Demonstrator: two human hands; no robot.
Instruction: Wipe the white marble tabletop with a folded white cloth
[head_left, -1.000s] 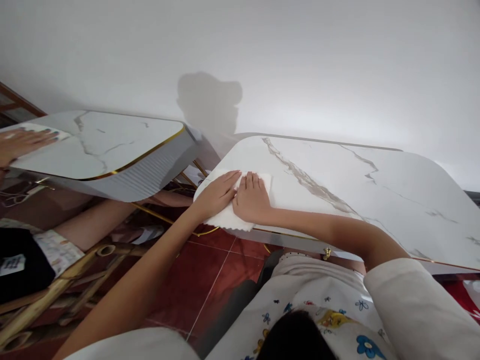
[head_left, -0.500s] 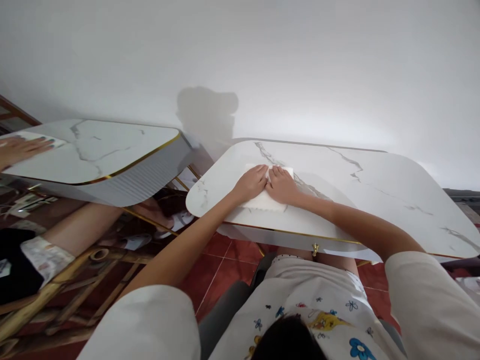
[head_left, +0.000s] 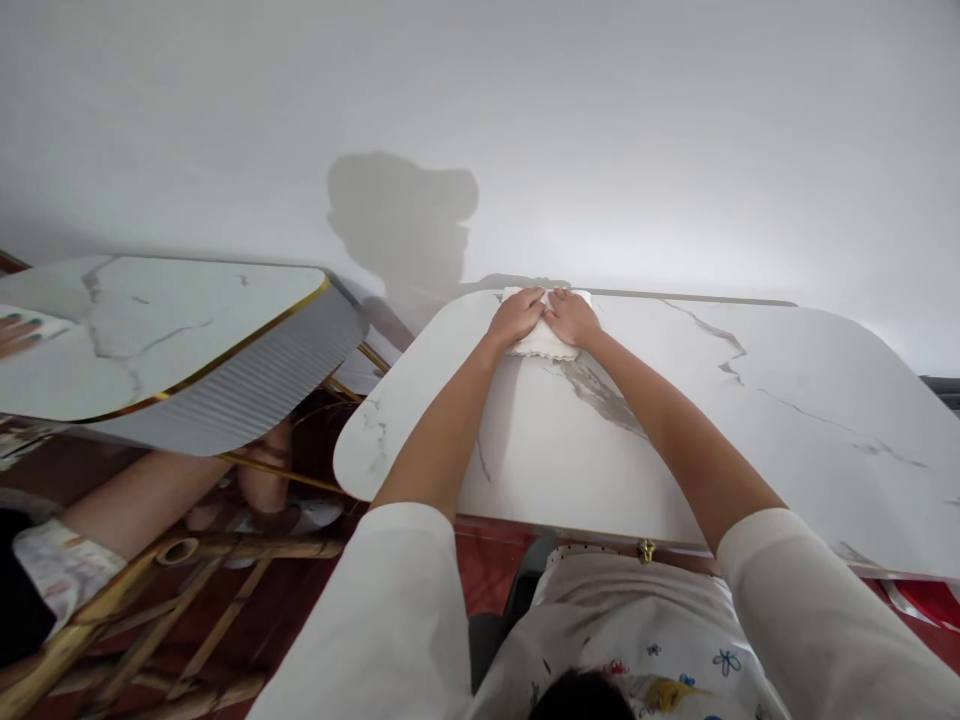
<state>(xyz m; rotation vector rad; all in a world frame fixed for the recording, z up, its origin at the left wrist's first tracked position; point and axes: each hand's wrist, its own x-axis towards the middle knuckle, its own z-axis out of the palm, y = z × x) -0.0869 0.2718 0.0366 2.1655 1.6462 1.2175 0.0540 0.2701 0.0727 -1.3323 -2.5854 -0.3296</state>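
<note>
A white cloth (head_left: 541,342), folded into a rough rectangle with a wavy near edge, lies near the far edge of the white marble-patterned table (head_left: 630,470). My left hand (head_left: 519,315) rests flat on the cloth's left part, fingers stretched out toward the wall. Pressed down on the right part is my right hand (head_left: 571,318), its fingers also extended and flat. The two hands almost meet at the fingertips. Both arms reach far forward across the tabletop, and the palms hide much of the cloth.
A white wall (head_left: 637,150) rises right behind the table. To the left stands a second marble-patterned table (head_left: 180,320) with gold trim, where another person's hand (head_left: 16,335) lies on a white cloth. A bamboo chair (head_left: 217,600) is at lower left. A small gold knob (head_left: 646,550) shows under the table's near edge.
Both my hands have slid the cloth forward, from the near-middle of the table to its far edge by the wall. My arms are straighter. The view has shifted slightly.
</note>
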